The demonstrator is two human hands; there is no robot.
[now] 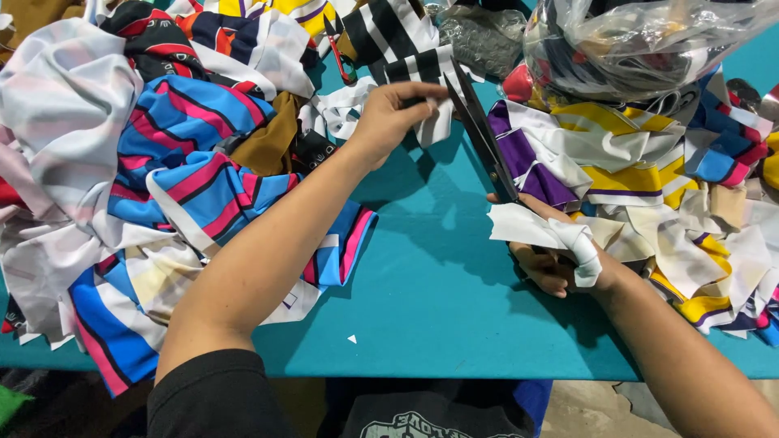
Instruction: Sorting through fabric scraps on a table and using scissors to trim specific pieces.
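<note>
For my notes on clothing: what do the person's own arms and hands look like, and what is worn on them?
The left hand is bare, with a black sleeve at the upper arm. The right hand has white cloth strips wrapped around it; its forearm is uncovered.

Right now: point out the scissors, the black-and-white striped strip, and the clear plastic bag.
scissors [480,134], head view, on the dark blades.
black-and-white striped strip [414,65], head view, on its striped middle.
clear plastic bag [641,40], head view, on its front wall.

Hands: two were in view, left hand [388,120] and right hand [552,259].
Scissors: two pairs, black scissors [480,134] and red-handled scissors [339,53].
Clear plastic bags: one [649,40].
Benches: one teal bench [438,300].
Fabric heaps: two, left fabric heap [122,178] and right fabric heap [673,178].
</note>
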